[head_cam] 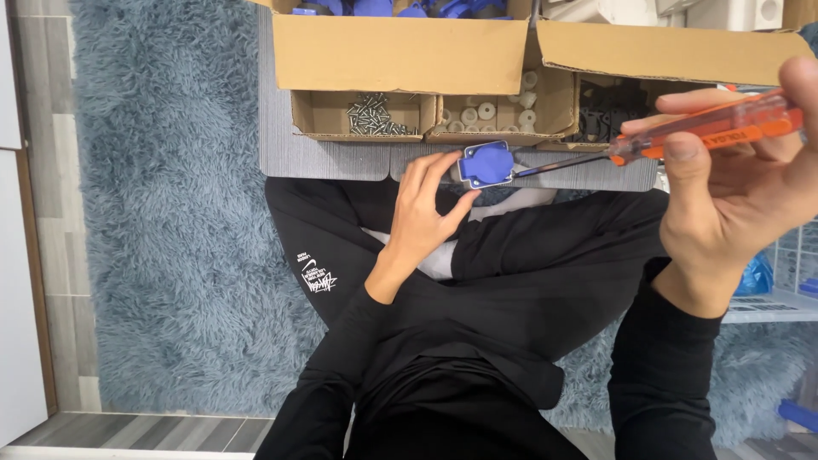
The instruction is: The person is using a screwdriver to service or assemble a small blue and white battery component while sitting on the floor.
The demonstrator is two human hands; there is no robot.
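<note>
Left hand (422, 223) pinching blue socket cover (486, 163) above grey mat (341, 158), over crossed legs. Right hand (733, 183) clenched round orange screwdriver (707, 135), tip at cover's edge. Risk: tip slipping off toward left fingers (443, 166); likely cause, thin unsupported pinch.

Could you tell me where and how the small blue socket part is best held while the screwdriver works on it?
Grip the blue socket part by its two side edges, coming from below as the left hand does. Its flat face points toward the screwdriver tip, so fingers on the rim probably keep that face clear.
</note>
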